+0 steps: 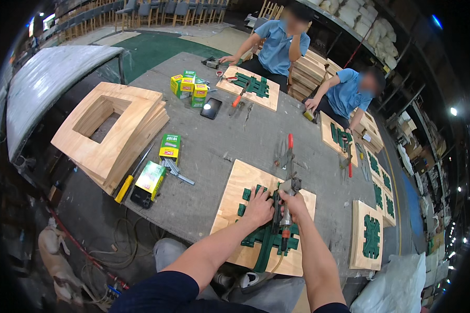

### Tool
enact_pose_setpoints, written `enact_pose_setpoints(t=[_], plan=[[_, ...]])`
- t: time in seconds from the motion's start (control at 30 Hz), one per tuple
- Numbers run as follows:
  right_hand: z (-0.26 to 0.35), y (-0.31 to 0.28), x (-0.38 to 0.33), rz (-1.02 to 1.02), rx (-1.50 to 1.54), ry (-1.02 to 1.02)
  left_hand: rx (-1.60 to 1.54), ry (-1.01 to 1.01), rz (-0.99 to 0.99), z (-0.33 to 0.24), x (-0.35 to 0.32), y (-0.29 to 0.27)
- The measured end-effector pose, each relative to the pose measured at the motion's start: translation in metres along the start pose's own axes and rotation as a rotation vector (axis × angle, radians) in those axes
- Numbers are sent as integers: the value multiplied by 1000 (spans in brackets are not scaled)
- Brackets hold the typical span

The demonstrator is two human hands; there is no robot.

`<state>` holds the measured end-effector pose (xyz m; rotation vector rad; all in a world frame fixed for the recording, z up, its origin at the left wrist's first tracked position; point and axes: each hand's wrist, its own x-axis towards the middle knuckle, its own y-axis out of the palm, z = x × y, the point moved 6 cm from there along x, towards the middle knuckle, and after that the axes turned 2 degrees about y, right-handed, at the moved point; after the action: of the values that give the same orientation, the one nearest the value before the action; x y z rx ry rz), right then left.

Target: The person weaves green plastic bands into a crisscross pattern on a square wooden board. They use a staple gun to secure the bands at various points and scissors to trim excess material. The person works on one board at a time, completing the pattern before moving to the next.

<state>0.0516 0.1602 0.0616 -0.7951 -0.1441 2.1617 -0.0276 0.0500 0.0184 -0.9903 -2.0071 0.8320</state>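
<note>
A plywood panel (235, 183) lies at the table's near edge, with green webbing straps (265, 254) woven across its middle. My right hand (296, 206) is wrapped round a pneumatic staple gun (286, 219), which stands over the straps; an air hose runs from its lower end. Beside the gun, my left hand (258, 207) rests on the webbing with its fingers stretched out. The gun and my hands hide part of the weave. Just beyond the panel lies a red-handled tool (290, 143).
Left are stacked wooden frames (109, 130), staple boxes (169, 147), a yellow-handled screwdriver (124, 188) and a phone (211, 108). Two people in blue shirts (282, 44) work with webbed panels (250, 86) across the grey table (193, 135). Finished-looking panels (368, 235) are stacked right. A dog (61, 261) lies lower left.
</note>
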Motion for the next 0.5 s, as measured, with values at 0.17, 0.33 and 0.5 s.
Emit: enact_pose_setpoints(t=[0.17, 0.33, 0.5], plan=[[-67, 18, -32, 20, 55, 100, -6, -27, 161, -5, -61, 11], [-18, 8, -19, 1, 14, 12, -11, -18, 12, 2, -23, -1], [-23, -7, -8, -8, 28, 28, -16, 19, 11, -5, -13, 4]])
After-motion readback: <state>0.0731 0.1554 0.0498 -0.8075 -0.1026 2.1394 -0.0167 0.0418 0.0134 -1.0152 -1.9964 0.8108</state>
